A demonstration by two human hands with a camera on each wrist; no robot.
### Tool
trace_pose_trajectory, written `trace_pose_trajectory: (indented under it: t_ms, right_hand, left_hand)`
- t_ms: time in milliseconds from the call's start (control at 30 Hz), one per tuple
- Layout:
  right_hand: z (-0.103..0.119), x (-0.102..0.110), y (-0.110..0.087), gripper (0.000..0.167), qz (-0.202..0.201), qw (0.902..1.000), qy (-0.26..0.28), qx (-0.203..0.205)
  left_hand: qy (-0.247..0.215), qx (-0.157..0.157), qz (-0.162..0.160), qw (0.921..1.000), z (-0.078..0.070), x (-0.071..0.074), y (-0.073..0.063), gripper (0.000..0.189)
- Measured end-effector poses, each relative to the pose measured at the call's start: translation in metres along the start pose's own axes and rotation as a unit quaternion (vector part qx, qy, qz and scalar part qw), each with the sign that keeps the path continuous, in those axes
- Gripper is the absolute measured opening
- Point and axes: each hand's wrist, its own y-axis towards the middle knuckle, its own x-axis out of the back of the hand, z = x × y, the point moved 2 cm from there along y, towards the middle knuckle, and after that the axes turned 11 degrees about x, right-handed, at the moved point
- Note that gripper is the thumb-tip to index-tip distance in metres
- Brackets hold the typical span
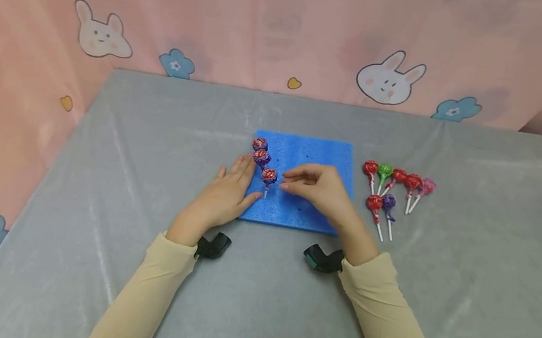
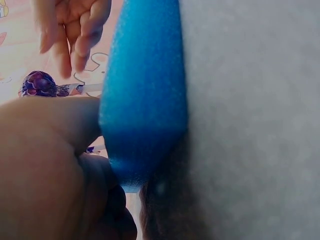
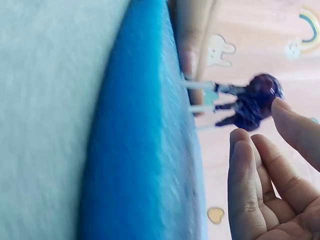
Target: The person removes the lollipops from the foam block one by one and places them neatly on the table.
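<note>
Head view, left hand (image 1: pixel 221 199): fingers stretched along the blue foam block's (image 1: pixel 306 214) left edge, thumb near the front stick!
Head view, right hand (image 1: pixel 317 190): hovering over the block, thumb and fingers parted, just right of 3 lollipops (image 1: pixel 268 177) standing in it.
Left wrist view: left thumb hides most of 1 lollipop; lower fingers sink into shadow.
Right wrist view: wrapped heads overlap, right palm cut off by the frame.
</note>
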Motion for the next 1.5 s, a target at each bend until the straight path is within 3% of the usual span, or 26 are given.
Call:
trace_pose_trajectory:
  t_ms: [567,1100,1500]
  right_hand:
    - [-0.016,-0.03,0.001,0.025,-0.018,0.9997,0.018,0.001]
    - [-0.017,-0.038,-0.001,0.014,-0.062,0.9943,-0.061,0.062]
    - [-0.017,-0.037,-0.003,0.012,-0.081,0.9947,-0.021,0.059]
  left_hand:
    - [0.004,0.006,0.005,1.0,0.001,-0.002,0.0,0.068]
    - [0.001,-0.001,-0.002,1.0,0.0,-0.002,0.001,0.067]
    - [-0.001,-0.002,-0.003,1.0,0.0,0.0,0.0,0.068]
